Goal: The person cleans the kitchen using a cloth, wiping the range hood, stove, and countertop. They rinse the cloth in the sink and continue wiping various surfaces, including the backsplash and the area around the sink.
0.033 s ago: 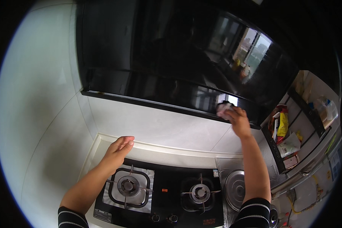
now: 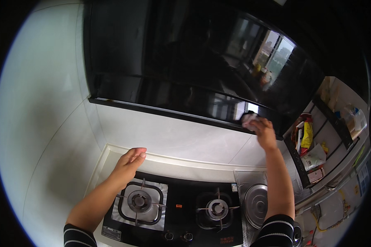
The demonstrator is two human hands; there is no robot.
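Note:
Against the lower front strip of a glossy black range hood (image 2: 165, 88), my right hand (image 2: 265, 131) presses a crumpled pale pinkish cloth (image 2: 248, 121), its fingers closed round it. The cloth looks a little blurred and sits near the hood's right end, where a bright window reflection shows. My left hand (image 2: 129, 161) hovers above the back left of the black gas stove (image 2: 178, 220). It holds nothing; the fingers are extended and loosely bent, the thumb apart from them. Below it is the left burner (image 2: 139, 201), ringed by a foil-like silver sheet.
The right burner (image 2: 217, 209) has a metal pan support. Beside the stove lies a round metal lid (image 2: 256, 206), close under my right forearm. A black wall rack (image 2: 297, 158) with packets and bags stands at the right. White tiled wall (image 2: 173, 133) lies behind the stove.
My right hand and the cloth have shifted slightly to the right along the hood's lower strip. The left hand stays almost where it was.

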